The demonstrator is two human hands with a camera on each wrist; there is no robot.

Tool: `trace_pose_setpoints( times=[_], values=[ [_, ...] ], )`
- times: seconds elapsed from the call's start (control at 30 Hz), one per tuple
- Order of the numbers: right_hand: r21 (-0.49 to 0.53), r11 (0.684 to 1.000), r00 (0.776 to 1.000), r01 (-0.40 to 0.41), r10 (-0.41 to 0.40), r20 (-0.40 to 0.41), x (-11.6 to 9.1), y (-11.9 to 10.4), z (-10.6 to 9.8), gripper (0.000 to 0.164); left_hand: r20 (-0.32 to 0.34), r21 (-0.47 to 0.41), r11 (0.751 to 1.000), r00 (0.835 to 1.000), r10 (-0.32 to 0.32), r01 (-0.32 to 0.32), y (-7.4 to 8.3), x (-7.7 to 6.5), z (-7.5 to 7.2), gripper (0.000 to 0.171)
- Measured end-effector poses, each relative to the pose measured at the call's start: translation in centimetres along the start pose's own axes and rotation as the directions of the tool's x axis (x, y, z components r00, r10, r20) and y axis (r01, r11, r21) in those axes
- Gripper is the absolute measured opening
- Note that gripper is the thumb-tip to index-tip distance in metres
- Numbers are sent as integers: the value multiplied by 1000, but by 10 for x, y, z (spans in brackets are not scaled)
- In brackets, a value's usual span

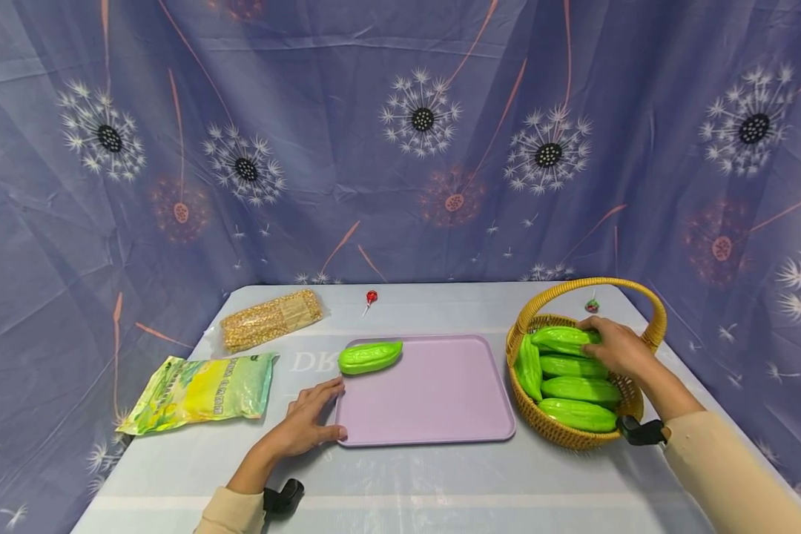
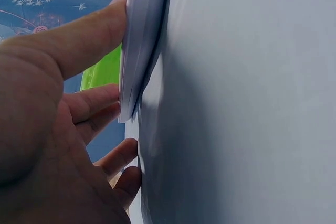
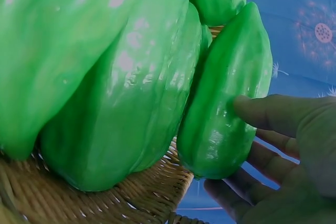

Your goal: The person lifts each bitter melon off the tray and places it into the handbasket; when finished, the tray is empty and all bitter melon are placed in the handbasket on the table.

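In the head view my right hand (image 1: 612,345) reaches into a wicker basket (image 1: 530,415) at the far end of several glossy green ribbed fruits. It holds the rearmost green ribbed fruit (image 1: 564,340); the right wrist view shows the thumb on one side of this fruit (image 3: 228,98) and the other fingers around its far side. My left hand (image 1: 309,421) rests at the left edge of a purple tray (image 1: 427,400), thumb and fingertips touching the rim, the other fingers loosely extended. One more green fruit (image 1: 370,357) lies on the tray's back left corner.
Left of the tray lie a yellow-green printed bag (image 1: 207,393) and a clear pack of yellow kernels (image 1: 271,320). A red lollipop (image 1: 371,297) lies behind the tray, another lollipop (image 1: 592,305) behind the basket. The basket's tall handle (image 1: 594,282) arches over it. A patterned curtain (image 1: 334,148) surrounds the table.
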State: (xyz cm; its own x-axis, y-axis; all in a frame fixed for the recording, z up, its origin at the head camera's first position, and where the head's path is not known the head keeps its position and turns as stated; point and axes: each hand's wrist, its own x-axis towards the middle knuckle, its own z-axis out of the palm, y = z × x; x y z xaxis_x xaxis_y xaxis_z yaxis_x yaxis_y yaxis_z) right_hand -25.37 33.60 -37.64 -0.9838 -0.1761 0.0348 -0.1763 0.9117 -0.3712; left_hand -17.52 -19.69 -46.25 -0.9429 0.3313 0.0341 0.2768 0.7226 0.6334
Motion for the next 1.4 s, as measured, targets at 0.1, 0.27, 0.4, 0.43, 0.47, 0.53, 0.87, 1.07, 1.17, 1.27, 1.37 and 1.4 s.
trace_pose_setpoints(
  times=[0.1,0.27,0.4,0.43,0.47,0.53,0.87,1.07,1.17,1.27,1.37,1.4],
  values=[
    [6,1000,1000,0,0,10,0,1,1,44,-3,-1,1000,1000,1,-1,0,0,1,75],
    [1,1000,1000,-3,3,9,-1,2,1,44,-11,2,1000,1000,9,-9,-2,0,1,75],
    [8,1000,1000,-15,15,10,0,1,2,45,-10,1,1000,1000,11,-11,-3,1,1,76],
    [9,1000,1000,-15,15,10,0,0,3,45,-8,1,1000,1000,10,-10,-3,1,1,76],
    [10,1000,1000,-16,16,10,0,0,3,46,-8,0,1000,1000,9,-9,-3,1,1,76],
    [9,1000,1000,-18,18,9,1,0,4,48,-7,-1,1000,1000,8,-8,-4,1,1,76],
    [9,1000,1000,-21,21,-4,1,-4,3,51,-12,-5,1000,1000,15,-16,-3,1,1,75],
    [30,1000,999,4,-3,-45,-2,-10,0,54,-9,2,1000,1000,17,-17,-3,1,1,75],
    [45,999,998,4,-1,-57,-7,-15,-1,56,-6,3,1000,1000,13,-13,-3,1,1,76],
    [61,998,997,19,-14,-78,-12,-20,-2,58,-3,-1,1000,1000,10,-11,-3,1,1,76],
    [82,995,993,48,-39,-109,-18,-24,-2,59,-2,-3,1000,1000,11,-11,-3,1,1,75],
    [90,994,992,59,-48,-120,-20,-26,-2,58,-2,-3,1000,1000,12,-12,-3,1,1,75]
  ],
)
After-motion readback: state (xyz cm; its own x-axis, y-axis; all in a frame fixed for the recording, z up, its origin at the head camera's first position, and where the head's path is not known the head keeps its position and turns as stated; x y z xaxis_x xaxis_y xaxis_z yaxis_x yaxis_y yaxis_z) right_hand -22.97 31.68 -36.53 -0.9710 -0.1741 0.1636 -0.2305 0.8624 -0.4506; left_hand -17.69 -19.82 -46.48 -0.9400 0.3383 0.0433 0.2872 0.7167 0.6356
